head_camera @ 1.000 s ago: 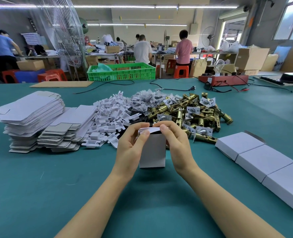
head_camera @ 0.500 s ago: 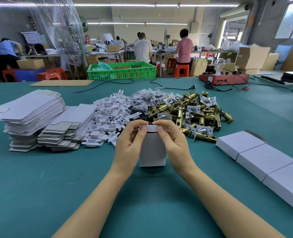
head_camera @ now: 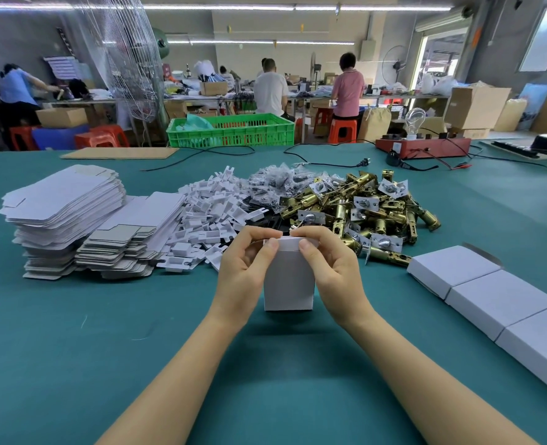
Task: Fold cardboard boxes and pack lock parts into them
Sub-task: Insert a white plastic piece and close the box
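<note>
Looking down at the teal table (head_camera: 73, 348), I see a small white box (head_camera: 288, 284) standing upright between my hands, its base on the cloth; what is inside I cannot tell, since the top flap and my fingers cover the opening. My left hand (head_camera: 246, 271) curls round the box's left side with the thumb pressed on the upper front edge, and my right hand (head_camera: 336, 271) grips the right side likewise, fingertips of both meeting over the lid. Behind my knuckles, partly hidden, lies the heap of brass latch parts (head_camera: 362, 207), beside a pile of white inserts (head_camera: 208, 216) and clear bags (head_camera: 275, 181) too blurred to read. Flat box blanks (head_camera: 63, 200) are stacked at far left. Finished boxes (head_camera: 503, 303) run in a row on the right, cut off by the frame edge.
</note>
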### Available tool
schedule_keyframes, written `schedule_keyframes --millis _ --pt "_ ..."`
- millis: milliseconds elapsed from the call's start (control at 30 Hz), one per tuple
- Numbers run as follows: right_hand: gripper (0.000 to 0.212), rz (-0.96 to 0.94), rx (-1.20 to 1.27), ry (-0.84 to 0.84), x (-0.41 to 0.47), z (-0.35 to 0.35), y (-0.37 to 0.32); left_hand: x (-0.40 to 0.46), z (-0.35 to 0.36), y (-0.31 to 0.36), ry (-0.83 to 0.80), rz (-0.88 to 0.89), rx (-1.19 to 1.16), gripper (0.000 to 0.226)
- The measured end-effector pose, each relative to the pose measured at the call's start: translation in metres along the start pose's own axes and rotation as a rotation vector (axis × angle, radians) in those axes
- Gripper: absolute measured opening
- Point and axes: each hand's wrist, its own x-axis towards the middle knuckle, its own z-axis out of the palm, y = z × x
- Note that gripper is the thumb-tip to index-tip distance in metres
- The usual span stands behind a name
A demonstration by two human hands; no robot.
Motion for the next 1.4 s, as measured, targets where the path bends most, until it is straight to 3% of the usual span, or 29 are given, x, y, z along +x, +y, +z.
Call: schedule_keyframes --millis 267,500,633,833,1133,1300,1400 --pt "0.019 -0.050 -0.051 -0.006 -0.001 -0.001 0.001 0.000 -0.002 -0.003 -0.028 0.022 0.018 0.008" --pt "0.027 0.157 0.184 -0.028 0.006 -0.010 -0.004 0.002 0.000 -0.004 -0.026 0.053 0.068 0.011" --pt "0.022 0.167 0.214 -0.110 0.009 -0.018 -0.004 0.004 0.001 -0.003 -0.025 0.066 0.070 0.018" --pt "0.022 0.086 0.134 -0.146 0.011 -0.024 -0.004 0.004 0.001 -0.003 -0.038 0.070 0.050 0.012" --pt "0.020 -0.030 -0.001 -0.046 0.006 -0.018 -0.001 0.004 -0.005 -0.002 -0.096 0.094 0.087 0.010" --pt "0.020 -0.228 -0.222 -0.004 0.006 -0.020 -0.002 0.004 -0.006 -0.002 -0.123 0.133 0.112 0.013" --pt "0.023 -0.222 -0.218 0.014 0.006 -0.020 -0.001 0.004 -0.008 -0.003 -0.131 0.102 0.076 0.013"
